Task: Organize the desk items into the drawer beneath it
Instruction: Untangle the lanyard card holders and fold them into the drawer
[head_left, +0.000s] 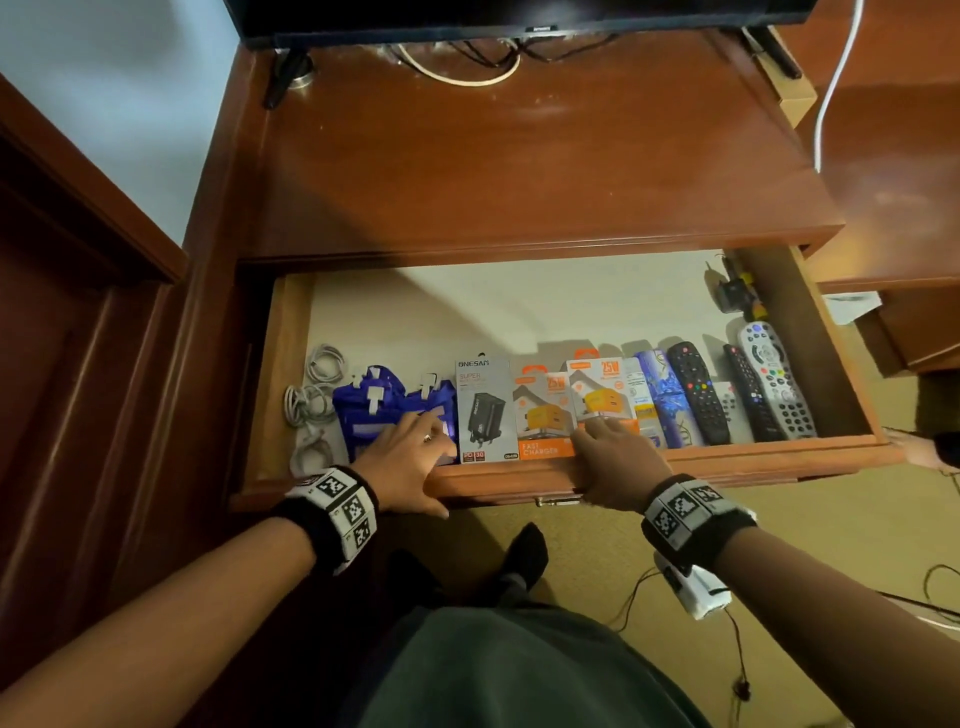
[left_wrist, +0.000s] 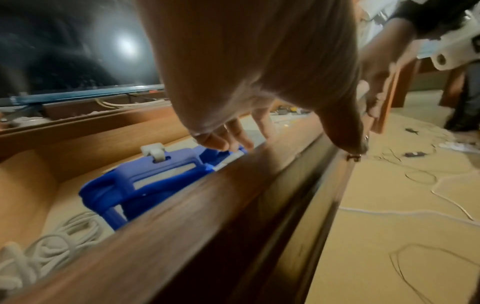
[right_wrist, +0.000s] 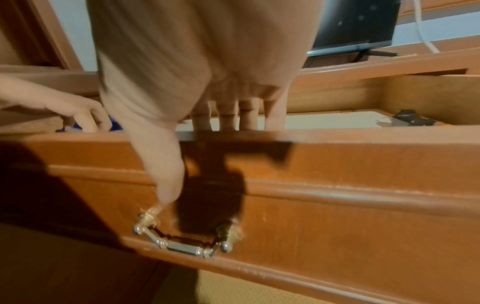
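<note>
The drawer (head_left: 727, 456) is pulled out under the desk top (head_left: 519, 156). Along its front lie white coiled cables (head_left: 311, 395), blue packs (head_left: 374, 410), a black charger box (head_left: 485, 410), orange charger boxes (head_left: 545, 415) and several remotes (head_left: 696, 389). My left hand (head_left: 410, 457) holds the drawer's front rim, fingers inside over a blue pack (left_wrist: 145, 185), thumb along the outside. My right hand (head_left: 613, 462) holds the rim the same way, fingers hanging inside over an orange box and thumb down the front face above the metal handle (right_wrist: 182, 244).
A TV (head_left: 519, 15) stands at the back of the desk with cables (head_left: 457, 73) behind it. A small dark item (head_left: 732, 291) lies in the drawer's back right corner. Wires trail over the carpet (left_wrist: 415, 216) on the right. A dark wooden door (head_left: 62, 364) is on the left.
</note>
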